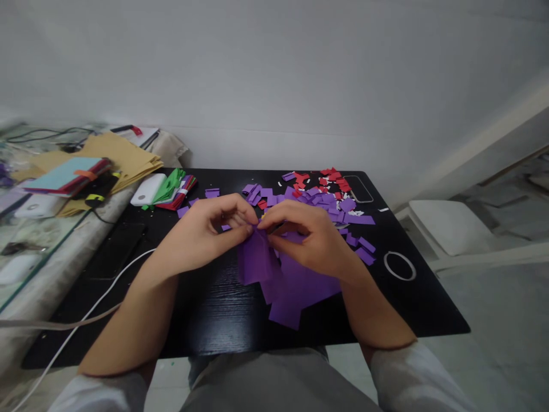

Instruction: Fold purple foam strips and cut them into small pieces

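My left hand [214, 229] and my right hand [306, 234] meet over the middle of the black table [206, 320]. Between their fingertips they pinch the top of a piece of purple paper [253, 263], which hangs down with visible creases. Just where the fingers press, the paper's edge is partly hidden. Under and beside my right hand lie larger purple paper sheets [300, 280], overlapping on the table. Behind both hands is a heap of small purple paper pieces [317, 197], some of them folded. Red scraps [332, 176] lie at its far side.
At the left, a bundle of green, red and purple paper [174, 189] leans by a white device [148, 190]. A white cable [107, 289] crosses the left edge. To the right lies a pale ring [400, 266]. Brown envelopes [124, 154] and notebooks [68, 174] cover the neighbouring glass table.
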`<state>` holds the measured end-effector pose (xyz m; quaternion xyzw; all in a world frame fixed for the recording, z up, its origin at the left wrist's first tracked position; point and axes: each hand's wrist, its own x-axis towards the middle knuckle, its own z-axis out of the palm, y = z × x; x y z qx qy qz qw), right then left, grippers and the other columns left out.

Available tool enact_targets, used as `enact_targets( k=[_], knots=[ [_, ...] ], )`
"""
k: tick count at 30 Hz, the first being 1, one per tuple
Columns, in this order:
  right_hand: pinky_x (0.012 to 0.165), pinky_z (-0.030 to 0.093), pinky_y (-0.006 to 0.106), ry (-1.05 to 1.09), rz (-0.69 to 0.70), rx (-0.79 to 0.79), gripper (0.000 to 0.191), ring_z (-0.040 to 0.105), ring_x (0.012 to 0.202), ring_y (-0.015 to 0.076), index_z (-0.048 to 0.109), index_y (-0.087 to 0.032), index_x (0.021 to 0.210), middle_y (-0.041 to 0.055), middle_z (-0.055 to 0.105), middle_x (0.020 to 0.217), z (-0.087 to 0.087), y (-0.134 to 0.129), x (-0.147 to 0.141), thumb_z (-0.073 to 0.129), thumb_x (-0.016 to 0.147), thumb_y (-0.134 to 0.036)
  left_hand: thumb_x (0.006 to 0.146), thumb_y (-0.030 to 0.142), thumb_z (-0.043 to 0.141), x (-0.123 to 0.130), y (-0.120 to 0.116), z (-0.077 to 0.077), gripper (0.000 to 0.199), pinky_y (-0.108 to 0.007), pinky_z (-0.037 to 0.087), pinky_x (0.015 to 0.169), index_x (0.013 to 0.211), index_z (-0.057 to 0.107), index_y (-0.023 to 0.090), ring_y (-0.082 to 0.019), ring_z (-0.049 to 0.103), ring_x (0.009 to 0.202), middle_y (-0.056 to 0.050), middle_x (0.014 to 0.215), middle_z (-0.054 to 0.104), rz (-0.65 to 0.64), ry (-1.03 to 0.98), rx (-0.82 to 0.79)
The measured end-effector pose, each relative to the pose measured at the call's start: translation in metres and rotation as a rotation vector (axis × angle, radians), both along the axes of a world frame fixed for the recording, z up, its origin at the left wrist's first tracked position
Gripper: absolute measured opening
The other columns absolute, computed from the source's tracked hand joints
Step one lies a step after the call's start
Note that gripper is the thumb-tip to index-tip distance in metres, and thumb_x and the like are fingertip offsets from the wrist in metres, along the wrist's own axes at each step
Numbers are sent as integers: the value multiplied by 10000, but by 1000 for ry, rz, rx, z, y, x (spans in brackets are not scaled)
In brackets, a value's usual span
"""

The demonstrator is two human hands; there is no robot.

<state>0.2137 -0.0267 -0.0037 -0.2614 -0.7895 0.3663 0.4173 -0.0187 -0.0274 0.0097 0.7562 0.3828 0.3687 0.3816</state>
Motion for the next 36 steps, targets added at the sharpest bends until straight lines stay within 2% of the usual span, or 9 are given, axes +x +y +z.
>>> enact_targets(
  k=[5,9,15,22,29,32,34,36],
  knots=[
    [757,602,231,7,-54,79,119,735,882,134,785,-221,988,22,776,985,-4,5,0,747,928,-125,914,164,691,0,-2,0,71,-187,494,637,974,728,172,-90,612,683,-2,803,707,-7,-35,-85],
    [733,593,247,-12,-59,95,105,746,869,147,801,-242,990,16,801,979,-4,6,2,775,925,-164,918,175,681,-1,-2,5,73,-182,478,616,959,742,172,-90,610,668,-6,784,714,-33,-36,-114],
    [837,614,297,7,-36,142,76,771,952,170,807,-251,967,15,822,1022,-4,7,3,795,917,-195,871,212,700,-1,0,10,73,-209,500,603,912,732,161,-115,646,658,-26,777,723,-71,-46,-178],
    [768,624,274,1,-62,80,92,782,937,173,810,-250,980,21,826,1038,-3,5,3,803,908,-193,823,184,723,1,1,6,92,-192,476,567,911,735,162,-94,600,614,0,712,682,-69,-23,-224],
    [779,639,284,37,-40,-7,101,776,982,178,800,-243,978,36,809,1101,-4,5,3,774,918,-166,836,171,752,0,-1,5,71,-182,512,615,907,753,171,-96,642,664,2,739,715,-13,1,-128],
    [884,629,331,17,-27,100,195,743,1082,191,778,-242,1042,57,769,1211,1,1,5,698,928,-105,839,179,753,0,-3,6,69,-183,522,634,908,755,177,-98,657,680,5,758,726,1,5,-93],
    [1034,575,421,4,-35,206,317,692,1194,227,749,-246,1125,74,727,1286,6,-4,6,658,887,-56,844,181,745,1,-4,7,62,-179,517,636,906,751,179,-95,657,685,9,763,726,5,5,-90],
    [1080,537,473,9,4,244,425,655,1242,258,711,-254,1211,87,692,1318,11,-10,7,645,843,-52,847,173,734,2,-4,8,63,-177,507,628,908,749,178,-92,649,675,15,750,718,11,6,-90]
  ],
)
